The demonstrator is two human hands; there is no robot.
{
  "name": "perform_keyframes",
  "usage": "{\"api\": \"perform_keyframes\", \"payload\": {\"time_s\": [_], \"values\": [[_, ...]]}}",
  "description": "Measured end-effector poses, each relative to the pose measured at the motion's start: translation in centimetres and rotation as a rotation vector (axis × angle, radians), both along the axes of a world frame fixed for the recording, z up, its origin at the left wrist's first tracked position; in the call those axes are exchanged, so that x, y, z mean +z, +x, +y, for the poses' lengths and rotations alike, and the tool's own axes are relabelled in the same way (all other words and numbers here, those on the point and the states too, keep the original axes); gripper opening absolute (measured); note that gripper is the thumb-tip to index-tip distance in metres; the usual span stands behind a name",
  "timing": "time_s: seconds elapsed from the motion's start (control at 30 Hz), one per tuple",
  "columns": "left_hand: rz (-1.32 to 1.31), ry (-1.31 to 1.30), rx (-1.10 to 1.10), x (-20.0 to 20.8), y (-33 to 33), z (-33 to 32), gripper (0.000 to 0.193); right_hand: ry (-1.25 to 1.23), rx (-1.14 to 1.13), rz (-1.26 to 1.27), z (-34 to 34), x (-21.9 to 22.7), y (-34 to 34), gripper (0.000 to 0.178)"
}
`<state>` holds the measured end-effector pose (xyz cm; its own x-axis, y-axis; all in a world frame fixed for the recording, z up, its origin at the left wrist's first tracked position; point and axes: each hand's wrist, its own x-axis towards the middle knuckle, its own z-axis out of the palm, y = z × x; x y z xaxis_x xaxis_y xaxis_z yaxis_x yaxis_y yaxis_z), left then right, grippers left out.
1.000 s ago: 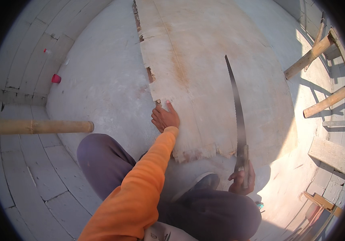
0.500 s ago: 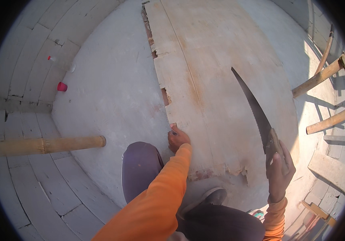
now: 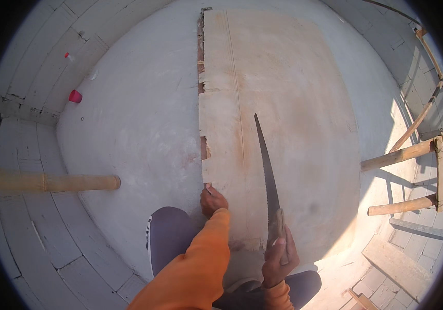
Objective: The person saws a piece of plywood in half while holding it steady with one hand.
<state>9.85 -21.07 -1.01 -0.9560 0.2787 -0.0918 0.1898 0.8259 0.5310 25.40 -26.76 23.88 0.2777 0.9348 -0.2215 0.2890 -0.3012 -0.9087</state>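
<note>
A thin plywood sheet (image 3: pixel 294 129) with a ragged, broken left edge lies flat on the grey floor. A straight line runs lengthwise along it, close to that edge. My left hand (image 3: pixel 214 200) is closed on the sheet's left edge near its front end; its fingertips are partly hidden. In my right hand (image 3: pixel 279 261) is a handsaw (image 3: pixel 268 178), gripped by its wooden handle. The dark, tapering blade points away from me over the sheet, teeth to the left. Whether the blade touches the wood I cannot tell.
Bare block walls enclose the floor. A bamboo pole (image 3: pixel 66 183) juts in from the left. On the right are bamboo poles (image 3: pixel 402 205) and a loose board (image 3: pixel 397 266). A pink cup (image 3: pixel 75 96) lies by the left wall. My knee (image 3: pixel 172 232) is beside my left arm.
The saw has swung left and nearer the line, its blade more upright in view. My left hand stays on the sheet's edge. The whole view has shifted and turned.
</note>
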Motion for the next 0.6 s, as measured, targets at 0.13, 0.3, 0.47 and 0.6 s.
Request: {"api": "perform_keyframes", "payload": {"time_s": [0.13, 0.3, 0.47, 0.6], "values": [[-0.014, -0.028, -0.004, 1.0, -0.8, -0.2, 0.050, 0.025, -0.156, -0.078, -1.6, -4.9, -1.3, 0.042], [0.000, -0.080, -0.006, 1.0, -0.5, 0.1, 0.055, 0.393, -0.268, -0.369, 0.6, -8.3, 3.6, 0.038], [-0.050, -0.056, -0.015, 1.4, -0.3, -0.3, 0.059, 0.275, -0.268, -0.708, 2.6, -6.2, 19.9, 0.034], [-0.009, -0.099, -0.046, 1.1, -0.6, -0.6, 0.057, 0.026, -0.344, -1.000, -4.2, -8.7, 31.1, 0.037]]}}
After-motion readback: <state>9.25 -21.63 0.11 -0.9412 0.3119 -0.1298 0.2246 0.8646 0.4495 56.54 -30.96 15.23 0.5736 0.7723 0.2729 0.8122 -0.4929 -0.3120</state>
